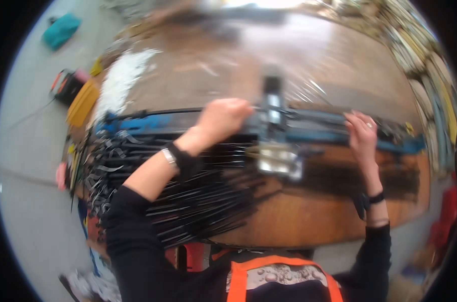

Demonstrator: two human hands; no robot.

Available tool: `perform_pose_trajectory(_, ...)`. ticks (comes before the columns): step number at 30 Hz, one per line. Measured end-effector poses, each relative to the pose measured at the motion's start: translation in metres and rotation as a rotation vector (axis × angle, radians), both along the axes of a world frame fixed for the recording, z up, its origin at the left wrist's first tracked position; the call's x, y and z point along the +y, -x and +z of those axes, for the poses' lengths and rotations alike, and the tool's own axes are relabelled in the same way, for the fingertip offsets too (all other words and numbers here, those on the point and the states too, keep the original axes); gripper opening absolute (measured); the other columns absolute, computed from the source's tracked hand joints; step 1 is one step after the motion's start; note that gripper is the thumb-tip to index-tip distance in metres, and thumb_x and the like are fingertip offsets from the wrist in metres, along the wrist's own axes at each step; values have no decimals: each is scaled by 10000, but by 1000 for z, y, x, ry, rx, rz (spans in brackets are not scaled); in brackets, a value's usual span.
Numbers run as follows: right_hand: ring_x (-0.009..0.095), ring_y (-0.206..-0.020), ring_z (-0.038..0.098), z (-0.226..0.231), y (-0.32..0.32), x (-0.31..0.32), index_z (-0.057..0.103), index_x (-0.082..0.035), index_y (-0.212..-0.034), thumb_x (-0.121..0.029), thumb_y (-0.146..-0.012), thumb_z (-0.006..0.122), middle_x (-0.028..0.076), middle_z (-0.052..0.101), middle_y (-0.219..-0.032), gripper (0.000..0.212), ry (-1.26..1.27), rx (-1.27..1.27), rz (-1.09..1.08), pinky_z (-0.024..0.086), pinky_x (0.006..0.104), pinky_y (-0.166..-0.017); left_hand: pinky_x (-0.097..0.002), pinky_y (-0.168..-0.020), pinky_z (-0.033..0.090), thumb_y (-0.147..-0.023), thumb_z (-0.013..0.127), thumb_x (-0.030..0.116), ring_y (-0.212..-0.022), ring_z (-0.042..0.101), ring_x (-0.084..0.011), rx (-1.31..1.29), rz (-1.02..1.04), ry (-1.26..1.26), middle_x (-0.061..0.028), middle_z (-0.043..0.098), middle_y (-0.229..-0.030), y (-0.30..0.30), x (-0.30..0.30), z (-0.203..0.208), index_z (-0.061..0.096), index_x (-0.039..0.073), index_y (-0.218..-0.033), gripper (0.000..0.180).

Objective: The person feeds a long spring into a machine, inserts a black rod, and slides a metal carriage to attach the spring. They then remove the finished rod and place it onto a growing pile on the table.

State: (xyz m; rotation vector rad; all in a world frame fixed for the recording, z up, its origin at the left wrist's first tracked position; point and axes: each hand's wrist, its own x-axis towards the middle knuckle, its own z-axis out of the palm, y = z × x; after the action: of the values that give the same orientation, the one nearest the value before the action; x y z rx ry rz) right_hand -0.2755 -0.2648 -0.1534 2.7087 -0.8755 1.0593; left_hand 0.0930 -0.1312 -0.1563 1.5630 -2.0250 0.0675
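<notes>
A long blue-and-grey metal rail (319, 135) lies crosswise on the wooden table. Near its middle sits a metal clamp-like block (272, 113), blurred. My left hand (223, 118) is closed over the rail, just left of this block; whatever its fingers hold is hidden. Farther right, my right hand (362, 133) is closed in a pinch above the rail, with a ring on one finger. What it grips is too blurred to tell. Below the rail on the left lies a pile of thin black rods (203, 201), with curled pale strips at their left ends.
Clear plastic sheeting covers the far part of the table (349, 55). Yellowish and grey bundles (430, 90) line the right side. A yellow container (82, 104) and a black-and-orange case (67, 86) stand on the left, and a teal bag (61, 31) lies on the floor.
</notes>
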Motion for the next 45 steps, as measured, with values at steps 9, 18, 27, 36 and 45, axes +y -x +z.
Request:
perform_pose_trajectory(9, 277, -959, 631, -13, 1, 70, 652, -30, -1114, -2, -816, 663, 106, 686, -1031, 299, -154, -28, 143, 406, 452, -907, -475, -584, 485, -951, 565, 235, -702, 627, -384, -141, 98, -78, -154, 630, -725, 14, -11, 3, 540, 71, -824, 209)
perform_pose_trajectory(18, 269, -850, 613, -48, -15, 77, 634, -39, -1037, -85, -838, 710, 114, 644, -858, 217, -532, -185, 254, 463, 366, -719, -484, -574, 460, -951, 571, 235, -690, 615, -376, -174, 117, -23, -141, 607, -704, 13, -10, -4, 510, 76, -812, 219)
perform_pose_trajectory(27, 300, -812, 566, -43, -7, 113, 617, -39, -1012, -76, -794, 690, 120, 591, -847, 233, -279, 118, 181, 464, 393, -695, -420, -622, 482, -932, 590, 199, -700, 623, -294, -414, 28, 127, -98, 596, -753, -17, -12, 13, 514, 104, -832, 157)
perform_pose_trajectory(36, 294, -805, 557, -60, -36, 151, 581, -63, -890, -53, -689, 666, 97, 534, -817, 218, -339, 297, 336, 458, 390, -663, -371, -709, 414, -794, 687, 198, -787, 583, -225, -621, 179, 220, -14, 589, -785, -45, 58, -6, 607, 160, -841, 100)
perform_pose_trajectory(45, 322, -786, 565, -58, -38, 147, 677, -48, -1030, -58, -779, 705, 151, 567, -796, 252, -548, 143, 363, 479, 457, -639, -392, -645, 480, -857, 665, 236, -742, 587, -266, -367, 62, -185, -96, 558, -832, -7, 115, -56, 581, 88, -921, 182)
